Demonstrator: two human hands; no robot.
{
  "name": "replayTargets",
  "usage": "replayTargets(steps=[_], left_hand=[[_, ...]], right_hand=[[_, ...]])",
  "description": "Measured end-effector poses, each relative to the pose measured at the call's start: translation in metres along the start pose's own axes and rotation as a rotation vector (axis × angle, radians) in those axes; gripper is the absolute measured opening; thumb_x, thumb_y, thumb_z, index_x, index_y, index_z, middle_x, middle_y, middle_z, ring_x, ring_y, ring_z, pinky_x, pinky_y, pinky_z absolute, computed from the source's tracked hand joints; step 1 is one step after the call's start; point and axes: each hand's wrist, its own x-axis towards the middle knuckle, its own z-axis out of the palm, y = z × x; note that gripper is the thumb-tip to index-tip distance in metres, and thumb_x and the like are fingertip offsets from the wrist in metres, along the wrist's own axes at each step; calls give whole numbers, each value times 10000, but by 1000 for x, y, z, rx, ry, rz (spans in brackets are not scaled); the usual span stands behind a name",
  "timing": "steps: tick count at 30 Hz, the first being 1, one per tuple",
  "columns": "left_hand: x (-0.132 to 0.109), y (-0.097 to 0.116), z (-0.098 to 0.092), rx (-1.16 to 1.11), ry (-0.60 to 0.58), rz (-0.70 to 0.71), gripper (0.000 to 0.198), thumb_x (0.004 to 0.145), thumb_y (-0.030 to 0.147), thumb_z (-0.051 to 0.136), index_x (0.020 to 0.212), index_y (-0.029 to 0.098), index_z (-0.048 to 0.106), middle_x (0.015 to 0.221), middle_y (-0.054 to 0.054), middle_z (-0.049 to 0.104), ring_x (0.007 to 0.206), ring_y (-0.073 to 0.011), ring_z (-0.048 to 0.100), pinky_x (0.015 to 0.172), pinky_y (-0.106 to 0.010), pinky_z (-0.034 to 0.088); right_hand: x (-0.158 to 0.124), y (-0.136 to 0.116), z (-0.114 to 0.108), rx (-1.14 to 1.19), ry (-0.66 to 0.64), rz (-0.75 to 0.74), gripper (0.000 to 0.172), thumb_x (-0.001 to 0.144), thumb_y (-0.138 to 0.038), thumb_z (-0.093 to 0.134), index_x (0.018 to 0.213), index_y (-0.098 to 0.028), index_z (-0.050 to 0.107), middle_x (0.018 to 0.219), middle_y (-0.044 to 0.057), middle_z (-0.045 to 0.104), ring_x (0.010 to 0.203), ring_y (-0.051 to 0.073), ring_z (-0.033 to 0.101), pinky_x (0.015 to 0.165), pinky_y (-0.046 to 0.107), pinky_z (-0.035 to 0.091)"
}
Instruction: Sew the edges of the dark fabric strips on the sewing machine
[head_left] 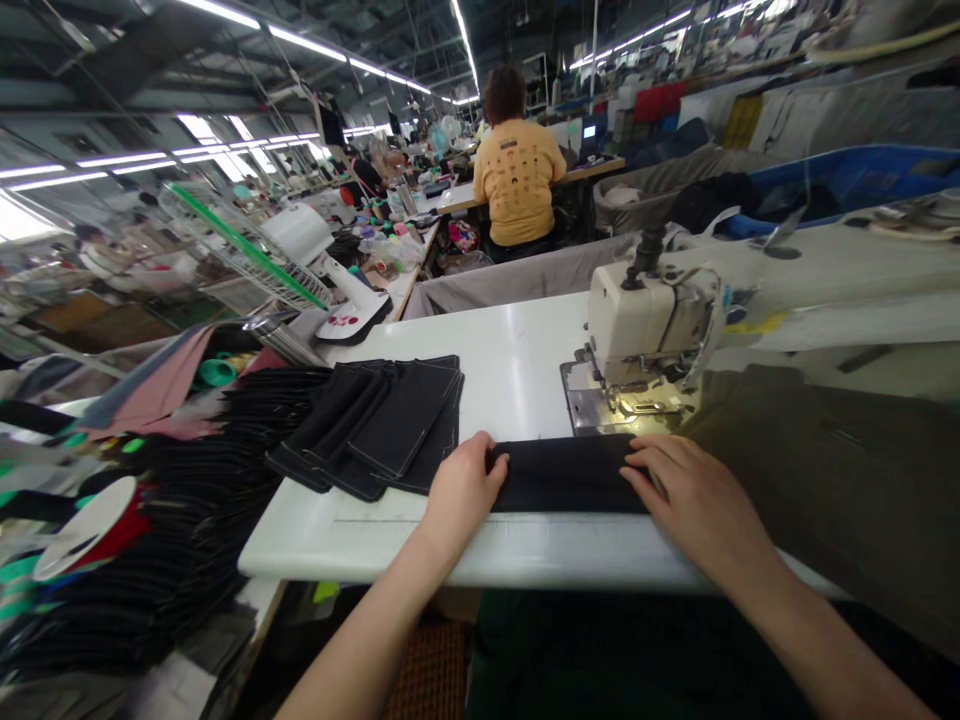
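A black fabric panel (562,475) lies flat along the near edge of the white desk (517,345), between both hands. The left hand (466,478) has its grip pinching the panel's nine o'clock end. The right hand (686,490) touches the three o'clock end; I cannot tell whether its grip pinches or merely rests there. From the panel, a sewing machine (637,325) stands at one o'clock, overlapping stitched black pieces (409,415) lie toward ten, and a person in a yellow T-shirt (517,185) sits at twelve.
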Motion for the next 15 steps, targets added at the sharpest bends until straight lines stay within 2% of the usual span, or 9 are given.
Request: replayTargets(steps=[2,4,6,7,9,11,13,15], left_hand=[[-4,1,0,113,103,94,161,907,239,594,1059,184,606,1006,-85,626,830,-221,606,708,-314,451],[-6,1,-1,205,130,289,226,917,169,556,1135,201,609,1143,-105,608,977,-255,594,810,-356,470],[-5,2,-4,277,14,468,238,911,88,509,1067,204,645,1106,-94,632,993,-257,587,830,-363,476],[-2,4,-5,308,-51,512,238,909,69,495,1024,198,658,1058,-91,646,963,-254,592,802,-354,483],[7,9,-7,357,-110,507,196,925,104,498,976,180,671,988,-99,655,925,-257,602,737,-333,490],[21,19,-7,380,-99,454,180,962,213,504,980,164,676,975,-117,660,926,-268,615,722,-331,493],[40,31,-4,367,-82,434,260,986,334,495,1022,149,675,1001,-135,674,936,-280,634,780,-363,502],[61,44,2,320,-62,471,331,994,396,483,1134,147,650,1106,-152,681,1027,-302,639,922,-447,479]], right_hand=[[0,1,0,-5,7,-7,211,986,-311,490,952,-189,659,1079,120,678,1005,280,632,886,442,504],[1,3,0,-1,10,-30,207,986,-306,494,994,-179,658,1097,128,677,1030,283,625,914,450,495],[2,5,-2,8,-2,-67,201,984,-293,501,1013,-177,663,1110,125,683,1053,280,620,949,459,482],[3,5,-3,10,-14,-82,196,983,-287,505,1010,-181,668,1110,118,688,1059,276,620,971,468,472],[4,5,-7,4,-35,-89,187,979,-281,518,1020,-193,678,1105,102,698,1060,266,622,1020,493,439],[3,2,-11,-12,-53,-78,182,973,-280,539,1057,-197,678,1107,94,700,1066,261,619,1065,519,397],[1,-3,-14,-30,-68,-63,191,965,-278,564,1096,-192,673,1107,93,698,1067,260,615,1093,531,363],[-3,-9,-14,-43,-83,-45,199,954,-272,585,1110,-187,674,1095,93,697,1068,262,609,1103,533,348]])
